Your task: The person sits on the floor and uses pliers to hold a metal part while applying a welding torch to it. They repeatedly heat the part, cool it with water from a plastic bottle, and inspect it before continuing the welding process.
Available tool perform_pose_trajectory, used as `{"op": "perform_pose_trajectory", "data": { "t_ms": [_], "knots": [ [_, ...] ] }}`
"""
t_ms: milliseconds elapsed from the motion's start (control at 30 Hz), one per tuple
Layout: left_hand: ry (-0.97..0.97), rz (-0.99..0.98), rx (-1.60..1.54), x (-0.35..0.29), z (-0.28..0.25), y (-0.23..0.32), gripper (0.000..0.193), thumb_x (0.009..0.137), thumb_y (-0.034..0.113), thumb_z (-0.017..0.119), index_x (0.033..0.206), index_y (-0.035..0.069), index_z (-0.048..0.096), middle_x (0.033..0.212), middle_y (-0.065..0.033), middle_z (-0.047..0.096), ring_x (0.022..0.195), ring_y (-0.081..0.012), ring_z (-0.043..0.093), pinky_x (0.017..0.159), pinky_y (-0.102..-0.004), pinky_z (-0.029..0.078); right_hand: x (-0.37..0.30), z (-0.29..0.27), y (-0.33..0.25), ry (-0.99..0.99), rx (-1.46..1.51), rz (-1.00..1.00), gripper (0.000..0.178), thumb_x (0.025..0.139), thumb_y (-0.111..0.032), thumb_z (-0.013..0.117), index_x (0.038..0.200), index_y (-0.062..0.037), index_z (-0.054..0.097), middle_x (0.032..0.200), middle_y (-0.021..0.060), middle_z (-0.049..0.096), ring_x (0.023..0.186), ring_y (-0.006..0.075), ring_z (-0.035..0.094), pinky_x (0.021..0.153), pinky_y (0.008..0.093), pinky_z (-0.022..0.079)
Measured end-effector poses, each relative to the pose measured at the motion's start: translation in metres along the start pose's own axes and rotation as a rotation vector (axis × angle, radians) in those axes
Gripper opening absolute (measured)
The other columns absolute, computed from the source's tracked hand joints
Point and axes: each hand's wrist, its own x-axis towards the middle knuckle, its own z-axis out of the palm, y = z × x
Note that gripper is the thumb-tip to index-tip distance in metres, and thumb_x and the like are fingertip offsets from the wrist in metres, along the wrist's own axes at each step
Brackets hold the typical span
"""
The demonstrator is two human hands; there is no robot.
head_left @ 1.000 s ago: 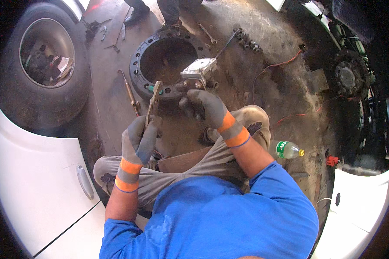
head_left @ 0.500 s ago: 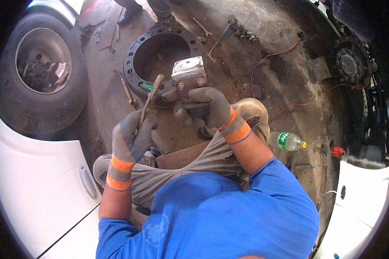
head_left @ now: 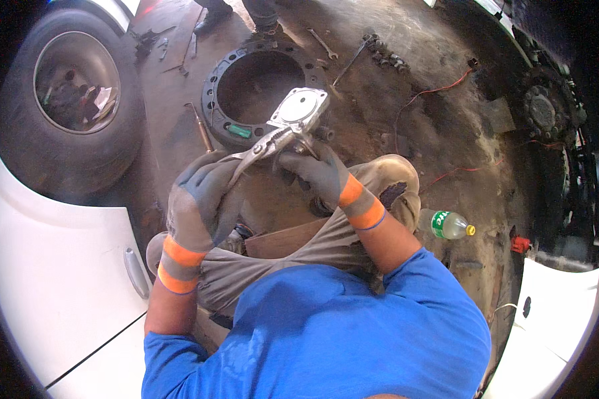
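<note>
My left hand (head_left: 203, 193), in a grey glove with orange cuff bands, is closed round the handles of a pair of silver pliers (head_left: 267, 144). The pliers' head overlaps the near side of a metal part (head_left: 302, 106) with a light, square, flat face and holes at its corners. I cannot tell whether the jaws grip it. My right hand (head_left: 316, 169), gloved alike, is closed on the lower part of this metal piece, and its fingers hide much of it. Both hands are above my bent legs, just short of a dark metal ring (head_left: 209, 100) on the floor.
A green object (head_left: 238, 131) rests on the ring. A long brass-coloured tool (head_left: 201, 130) lies left of it, a wrench (head_left: 323, 43) beyond. At left stands a large wheel (head_left: 10, 120); at right lie a plastic bottle (head_left: 449, 225) and a red cable (head_left: 439, 88). Someone's feet (head_left: 266, 23) show at the top.
The pliers have swung over to the right and now meet the metal part. The metal part has tilted, showing more of its flat face. My left hand has moved up and turned toward it.
</note>
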Motion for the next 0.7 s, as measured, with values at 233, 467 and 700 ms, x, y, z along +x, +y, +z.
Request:
{"op": "perform_pose_trajectory", "data": {
  "t_ms": [233, 467, 700],
  "knots": [
    [0.012, -0.012, 0.086, -0.012, 0.008, -0.003, 0.021, 0.080, 0.005, 0.068, 0.101, -0.002, 0.067, 0.098, -0.0192, 0.069, 0.098, -0.0387, 0.065, 0.085, -0.0425, 0.052, 0.008, -0.007, 0.009, 0.196, -0.700, -0.227, 0.043, 0.084, -0.027, 0.063, 0.122, -0.0097, 0.059, 0.124, 0.0231, 0.056, 0.109, 0.0401, 0.057, 0.095, 0.0435, 0.047],
    [0.080, 0.039, 0.084, -0.018, 0.027, -0.010, 0.032, 0.074, 0.008, 0.069, 0.105, -0.001, 0.066, 0.099, -0.0184, 0.067, 0.097, -0.0402, 0.064, 0.085, -0.0441, 0.052, 0.017, -0.014, 0.039, 0.337, -0.739, -0.443, 0.048, 0.081, -0.031, 0.067, 0.121, -0.0080, 0.057, 0.118, 0.0227, 0.060, 0.104, 0.0415, 0.059, 0.090, 0.0428, 0.049],
    [0.030, -0.176, 0.046, -0.035, 0.040, -0.015, 0.031, 0.076, 0.005, 0.072, 0.105, 0.000, 0.063, 0.109, -0.0220, 0.064, 0.099, -0.0387, 0.065, 0.084, -0.0422, 0.053, 0.002, -0.005, 0.010, 0.328, -0.830, -0.574, 0.036, 0.079, -0.011, 0.061, 0.115, -0.0076, 0.059, 0.111, 0.0139, 0.064, 0.105, 0.0306, 0.060, 0.094, 0.0391, 0.047]
  ]
}}
